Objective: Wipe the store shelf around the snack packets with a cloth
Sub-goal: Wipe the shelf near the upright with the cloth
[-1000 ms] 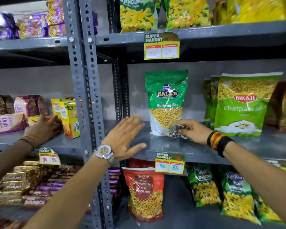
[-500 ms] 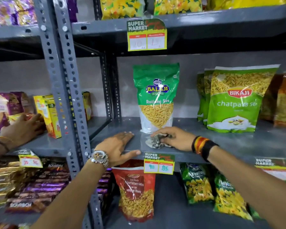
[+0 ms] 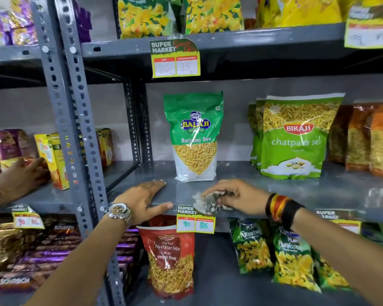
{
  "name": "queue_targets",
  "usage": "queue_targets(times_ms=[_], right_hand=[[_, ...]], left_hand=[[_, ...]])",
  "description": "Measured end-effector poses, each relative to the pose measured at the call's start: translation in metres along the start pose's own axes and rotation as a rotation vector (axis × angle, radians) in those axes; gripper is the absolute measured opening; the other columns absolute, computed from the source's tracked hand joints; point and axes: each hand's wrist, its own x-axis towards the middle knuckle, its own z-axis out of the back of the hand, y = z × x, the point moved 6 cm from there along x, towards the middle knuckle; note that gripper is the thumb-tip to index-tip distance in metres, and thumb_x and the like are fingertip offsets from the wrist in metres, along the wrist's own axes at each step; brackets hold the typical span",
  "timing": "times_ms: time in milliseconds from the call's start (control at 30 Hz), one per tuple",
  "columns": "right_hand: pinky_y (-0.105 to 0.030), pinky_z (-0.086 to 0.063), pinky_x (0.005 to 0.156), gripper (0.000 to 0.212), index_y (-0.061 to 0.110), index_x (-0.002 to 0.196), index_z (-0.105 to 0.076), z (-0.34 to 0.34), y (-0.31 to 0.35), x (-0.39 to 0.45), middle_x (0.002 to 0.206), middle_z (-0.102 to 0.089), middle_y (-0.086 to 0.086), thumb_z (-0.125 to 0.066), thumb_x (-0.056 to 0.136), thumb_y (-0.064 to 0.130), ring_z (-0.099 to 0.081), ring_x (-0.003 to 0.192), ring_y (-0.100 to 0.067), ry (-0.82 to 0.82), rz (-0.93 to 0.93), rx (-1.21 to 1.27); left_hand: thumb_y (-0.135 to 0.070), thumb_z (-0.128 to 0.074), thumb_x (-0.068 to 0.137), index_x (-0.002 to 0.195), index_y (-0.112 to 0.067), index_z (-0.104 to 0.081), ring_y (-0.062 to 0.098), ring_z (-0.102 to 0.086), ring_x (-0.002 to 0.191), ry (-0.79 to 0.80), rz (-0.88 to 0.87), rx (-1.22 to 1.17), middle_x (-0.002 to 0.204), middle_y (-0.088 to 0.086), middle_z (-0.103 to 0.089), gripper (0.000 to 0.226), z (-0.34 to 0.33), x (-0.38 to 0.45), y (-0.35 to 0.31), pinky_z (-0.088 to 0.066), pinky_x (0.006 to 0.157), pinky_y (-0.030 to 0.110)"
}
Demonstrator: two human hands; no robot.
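Note:
A grey metal shelf (image 3: 318, 191) carries a green Balaji Ratlami Sev packet (image 3: 194, 138) standing upright at its middle. Green Bikaji packets (image 3: 294, 138) stand further right. My right hand (image 3: 232, 195) is closed on a crumpled grey-white cloth (image 3: 208, 202), pressed on the shelf's front edge just in front of the Balaji packet. My left hand (image 3: 145, 198), with a wristwatch, lies flat on the shelf's front left part, thumb over the edge, fingers spread.
Another person's hand (image 3: 20, 177) reaches among biscuit boxes (image 3: 53, 160) on the left bay. A slotted upright post (image 3: 75, 129) divides the bays. A price tag (image 3: 195, 221) hangs under the cloth. Orange packets (image 3: 372, 138) stand far right; more snack packets fill the shelves above and below.
My right hand has drawn the cloth from the base of the Balaji packet toward the shelf's front edge. My left hand has come down from the air to rest flat on the shelf.

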Motion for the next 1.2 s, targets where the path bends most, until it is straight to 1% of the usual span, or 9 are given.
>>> queue_targets(times_ms=[67,200,333,433,533,733,900,1033,1200], right_hand=[[-0.004,-0.045,0.076,0.038,0.014,0.119,-0.068,0.019,-0.002,-0.002,0.110,-0.070,0.005,-0.051,0.092,-0.007,-0.062,0.092,0.014,0.014,0.021,0.002],[-0.021,-0.045,0.090,0.036,0.016,0.117,-0.068,0.061,-0.055,0.009,0.122,-0.067,-0.004,-0.053,0.092,-0.005,-0.060,0.116,-0.017,-0.266,-0.171,0.032],[-0.026,-0.046,0.097,0.036,0.019,0.117,-0.069,0.028,-0.042,-0.005,0.122,-0.065,0.001,-0.053,0.092,-0.002,-0.058,0.115,-0.016,-0.166,-0.127,-0.075],[-0.005,-0.044,0.066,0.041,0.019,0.117,-0.068,0.027,-0.016,-0.024,0.095,-0.069,0.020,-0.049,0.092,-0.007,-0.061,0.078,0.010,0.026,-0.044,-0.006],[-0.011,-0.037,0.050,0.047,0.029,0.110,-0.071,0.059,-0.036,-0.018,0.068,-0.069,0.027,-0.048,0.092,-0.008,-0.049,0.047,0.007,-0.037,-0.066,-0.031],[-0.040,-0.047,0.102,0.042,0.031,0.112,-0.069,0.050,-0.073,-0.024,0.123,-0.067,0.003,-0.052,0.091,-0.002,-0.059,0.115,-0.015,-0.162,-0.095,-0.084],[-0.040,-0.047,0.103,0.046,0.033,0.117,-0.068,0.056,-0.064,-0.042,0.124,-0.065,0.010,-0.051,0.093,-0.003,-0.061,0.112,-0.017,-0.098,-0.046,-0.009],[-0.010,-0.046,0.086,0.037,0.021,0.120,-0.067,0.081,-0.081,-0.011,0.127,-0.064,0.004,-0.053,0.093,-0.001,-0.059,0.102,0.005,-0.291,-0.086,0.073],[-0.014,-0.039,0.088,0.033,0.012,0.116,-0.069,0.086,-0.110,0.048,0.115,-0.068,-0.001,-0.057,0.090,-0.003,-0.061,0.112,-0.018,-0.453,-0.177,0.093]], left_hand=[[-0.102,-0.009,0.067,0.158,-0.030,-0.030,0.017,-0.035,0.149,0.001,0.021,-0.012,0.164,-0.004,-0.036,0.118,0.003,-0.001,-0.003,-0.033,0.120,0.040],[-0.100,0.005,0.066,0.158,-0.032,-0.029,0.019,-0.035,0.150,-0.001,0.077,0.043,0.164,-0.005,-0.036,0.119,0.007,-0.004,-0.010,-0.037,0.117,0.044],[-0.095,0.013,0.069,0.159,-0.030,-0.028,0.018,-0.030,0.152,-0.014,0.040,0.114,0.164,-0.007,-0.036,0.118,0.013,-0.009,-0.020,-0.030,0.121,0.043],[-0.089,0.007,0.079,0.160,-0.028,-0.028,0.017,-0.030,0.152,-0.093,-0.038,0.069,0.165,-0.006,-0.033,0.107,0.020,-0.014,-0.043,-0.025,0.122,0.039],[-0.086,0.000,0.084,0.160,-0.025,-0.026,0.019,-0.030,0.152,-0.093,-0.142,0.071,0.165,-0.002,-0.032,0.101,0.020,-0.008,-0.075,-0.025,0.122,0.040],[-0.076,-0.020,0.094,0.160,-0.018,-0.026,0.025,-0.032,0.151,-0.044,-0.309,0.170,0.164,0.006,-0.035,0.088,0.010,0.023,-0.119,-0.027,0.124,0.044],[-0.077,-0.011,0.093,0.157,-0.015,-0.034,0.027,-0.041,0.146,-0.011,-0.371,0.159,0.159,0.009,-0.044,0.091,0.002,0.033,-0.128,-0.034,0.120,0.044],[-0.074,-0.016,0.095,0.159,-0.016,-0.030,0.025,-0.039,0.148,-0.028,-0.369,0.123,0.161,0.009,-0.040,0.087,-0.001,0.034,-0.126,-0.032,0.121,0.040],[-0.079,-0.013,0.092,0.160,-0.011,-0.025,0.025,-0.032,0.151,-0.031,-0.361,0.108,0.165,0.011,-0.033,0.097,-0.004,0.035,-0.123,-0.024,0.125,0.037]])
